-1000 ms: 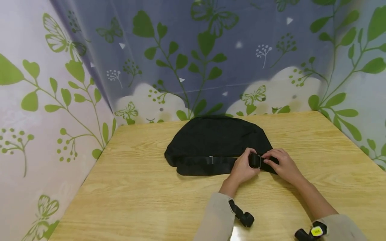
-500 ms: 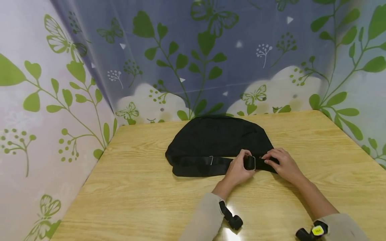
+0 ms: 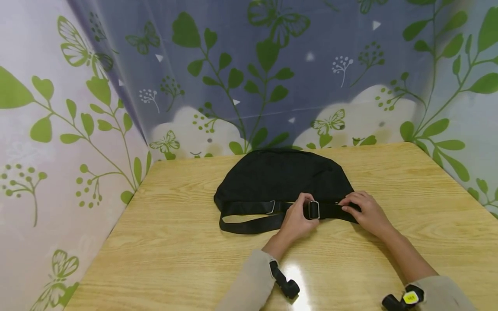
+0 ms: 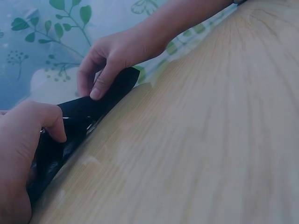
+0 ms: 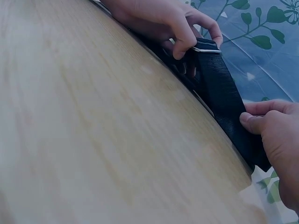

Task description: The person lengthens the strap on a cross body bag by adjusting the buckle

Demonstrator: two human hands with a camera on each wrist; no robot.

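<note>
A black half-moon bag (image 3: 280, 177) lies on the wooden table, its wide black strap (image 3: 253, 226) along the near side. My left hand (image 3: 297, 220) grips the strap at a metal slide buckle (image 3: 314, 210), thumb and fingers on either side of the webbing. To its right, my right hand (image 3: 365, 211) pinches the strap near the bag's right corner. In the right wrist view the strap (image 5: 222, 88) runs taut between both hands, with the buckle (image 5: 207, 48) at the left fingertips. Another metal ring (image 3: 271, 207) shows on the strap further left.
The wooden table (image 3: 163, 255) extends around the bag on all sides. A patterned cloth (image 3: 218, 77) with leaves and butterflies hangs behind and beside it. Each sleeve has a black wrist camera mount (image 3: 285, 280) over the table.
My left hand has slid left along the strap, carrying the buckle away from the right hand. The strap's left end has bowed out into an open loop. My right hand stays put.
</note>
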